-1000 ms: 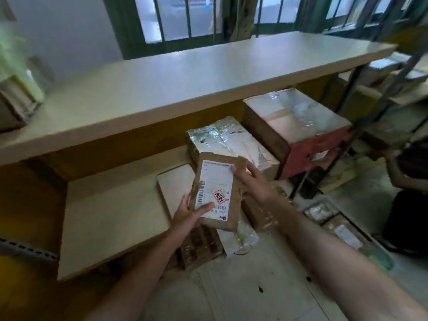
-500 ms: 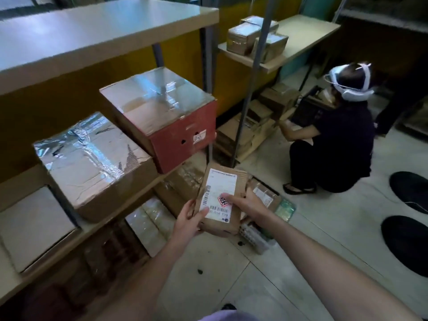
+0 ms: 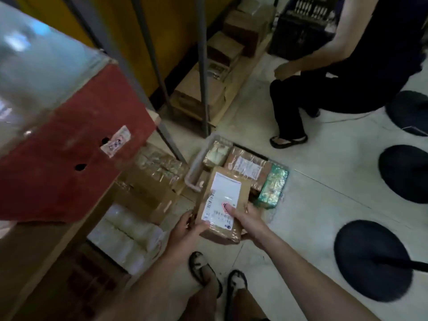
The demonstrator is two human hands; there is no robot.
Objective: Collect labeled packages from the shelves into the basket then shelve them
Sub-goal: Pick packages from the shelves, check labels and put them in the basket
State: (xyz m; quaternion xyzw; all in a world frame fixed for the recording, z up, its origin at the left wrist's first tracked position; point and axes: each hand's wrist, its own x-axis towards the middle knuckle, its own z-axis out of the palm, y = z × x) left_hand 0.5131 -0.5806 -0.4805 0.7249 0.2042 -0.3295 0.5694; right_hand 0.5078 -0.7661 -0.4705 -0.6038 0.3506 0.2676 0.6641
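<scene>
Both hands grip a labelled package (image 3: 222, 202), left hand (image 3: 185, 228) and right hand (image 3: 249, 222) at its near corners, above the basket (image 3: 193, 165) on the floor.

Both arms out front, left-hand grip (image 3: 185, 229) and right-hand grip (image 3: 249, 224) pinching the package (image 3: 225, 191) by its sides, thumbs on top.

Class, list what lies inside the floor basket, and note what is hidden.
In the basket: a pale wrapped package, a brown labeled package and a green shiny package. The held package covers the basket's near part, hiding anything there.
</scene>
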